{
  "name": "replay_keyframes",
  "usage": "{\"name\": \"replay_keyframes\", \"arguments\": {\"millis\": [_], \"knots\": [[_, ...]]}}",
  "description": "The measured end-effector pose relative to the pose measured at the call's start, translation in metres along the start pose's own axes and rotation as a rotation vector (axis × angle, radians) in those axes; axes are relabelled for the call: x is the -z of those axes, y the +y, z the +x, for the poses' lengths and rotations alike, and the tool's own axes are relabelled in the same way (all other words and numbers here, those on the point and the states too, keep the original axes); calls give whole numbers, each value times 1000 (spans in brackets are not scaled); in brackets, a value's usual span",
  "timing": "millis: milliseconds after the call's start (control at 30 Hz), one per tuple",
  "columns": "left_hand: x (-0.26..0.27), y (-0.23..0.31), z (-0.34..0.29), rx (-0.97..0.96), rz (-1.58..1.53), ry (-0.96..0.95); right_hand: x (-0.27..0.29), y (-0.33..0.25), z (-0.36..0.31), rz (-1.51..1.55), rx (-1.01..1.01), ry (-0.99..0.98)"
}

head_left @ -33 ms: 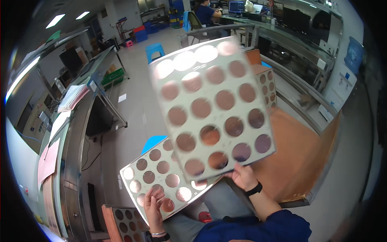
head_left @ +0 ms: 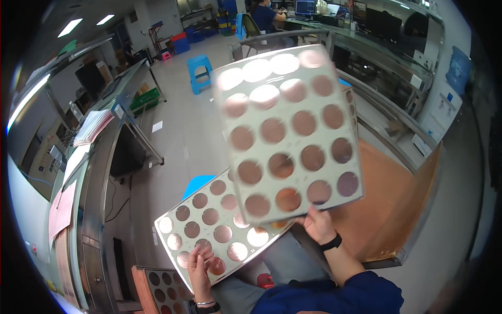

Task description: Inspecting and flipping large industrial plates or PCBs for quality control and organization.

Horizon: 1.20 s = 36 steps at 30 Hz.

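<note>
My right hand (head_left: 320, 228) pinches the lower edge of a pale rectangular panel (head_left: 293, 144) with rows of round copper-coloured discs, holding it raised and tilted. Bright glare covers its far row, and its outline is slightly blurred. A similar panel (head_left: 211, 230) lies slanted across my lap, its far right part hidden behind the raised one. On the near left part of this lap panel rests my left hand (head_left: 198, 269), fingers slightly bent and apart over its face, gripping nothing that I can see.
At lower left stands a stack of similar disc panels (head_left: 162, 290). A brown open tray or cart (head_left: 387, 204) is at my right, with more disc panels at its far end. Beyond are a blue stool (head_left: 200, 68), a workbench (head_left: 99, 172) at left and a seated person (head_left: 264, 18).
My right hand's panel has swung a little to the right and upward, uncovering more of the lap panel. My left hand has hardly moved.
</note>
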<state>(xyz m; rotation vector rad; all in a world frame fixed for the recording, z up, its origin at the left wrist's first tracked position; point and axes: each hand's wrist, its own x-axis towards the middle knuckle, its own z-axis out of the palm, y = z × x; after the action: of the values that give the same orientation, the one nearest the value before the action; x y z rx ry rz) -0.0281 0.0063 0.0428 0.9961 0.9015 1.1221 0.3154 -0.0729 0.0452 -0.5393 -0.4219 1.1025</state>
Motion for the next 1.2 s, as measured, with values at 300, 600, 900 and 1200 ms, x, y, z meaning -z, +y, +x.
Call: {"name": "replay_keyframes", "arguments": {"millis": [300,600,900,1200], "knots": [[23,-45,1,49,67,151,57,-17,45,-146,600,530],[34,-54,1,43,21,158,120,15,84,-262,580,992],[27,-49,2,25,0,156,137,29,172,-950,581,490],[25,-40,-4,3,-40,206,63,30,119,-966,-147,46]]}}
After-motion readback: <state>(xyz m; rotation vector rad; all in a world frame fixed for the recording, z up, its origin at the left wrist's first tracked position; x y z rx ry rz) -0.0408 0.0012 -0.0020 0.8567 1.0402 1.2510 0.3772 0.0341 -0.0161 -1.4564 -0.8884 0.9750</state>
